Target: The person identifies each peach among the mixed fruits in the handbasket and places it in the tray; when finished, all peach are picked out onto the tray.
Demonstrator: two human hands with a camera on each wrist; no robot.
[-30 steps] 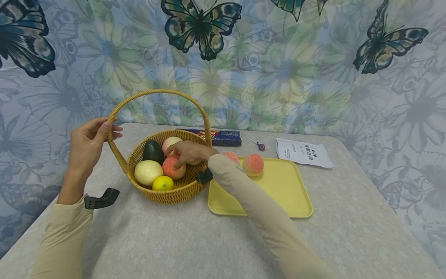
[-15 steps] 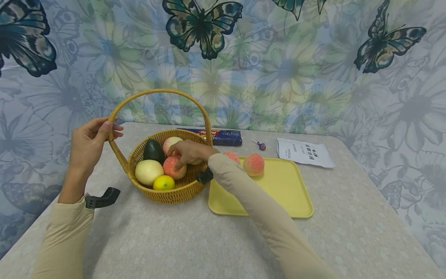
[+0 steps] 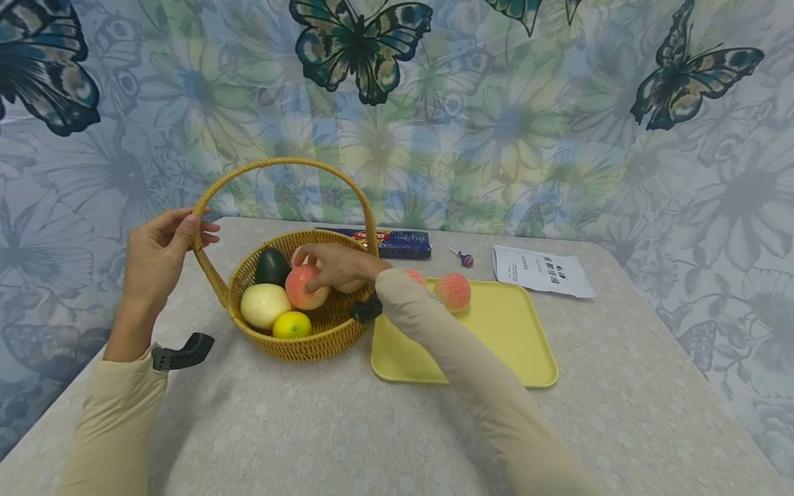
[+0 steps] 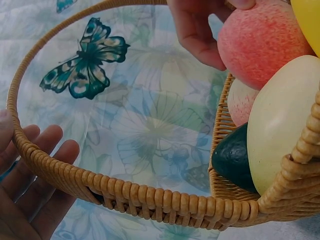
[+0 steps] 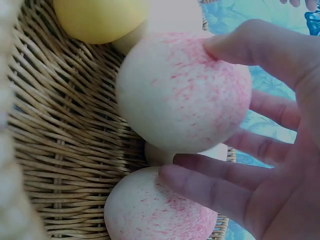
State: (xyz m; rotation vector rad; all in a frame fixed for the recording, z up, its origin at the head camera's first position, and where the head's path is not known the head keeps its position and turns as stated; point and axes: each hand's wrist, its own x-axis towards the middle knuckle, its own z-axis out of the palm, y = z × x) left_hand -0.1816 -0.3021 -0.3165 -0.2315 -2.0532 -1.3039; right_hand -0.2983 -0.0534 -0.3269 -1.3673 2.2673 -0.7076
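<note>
In the head view my left hand (image 3: pixel 155 248) holds the left side of the basket handle (image 3: pixel 282 162) between thumb and fingers. My right hand (image 3: pixel 338 265) reaches into the wicker basket (image 3: pixel 310 353) and grips a pink-and-cream peach (image 3: pixel 304 288), thumb on one side and fingers on the other. Around it lie a dark green avocado (image 3: pixel 271 266), a pale yellow-green round fruit (image 3: pixel 265 306) and a yellow lemon (image 3: pixel 292 325). The right wrist view shows another peach (image 5: pixel 160 205) below the gripped one, touched or overlapped by the fingers.
Right of the basket is a yellow tray (image 3: pixel 496 344) bearing a peach (image 3: pixel 453 292) and another partly behind the right sleeve. Behind lie a blue spaghetti packet (image 3: pixel 403 244), a lollipop (image 3: pixel 465 260) and a white printed pouch (image 3: pixel 542 271). A patterned cloth hangs at the back.
My right hand has taken hold of the peach and shifted it slightly up and left inside the basket. The left hand stays on the handle.
</note>
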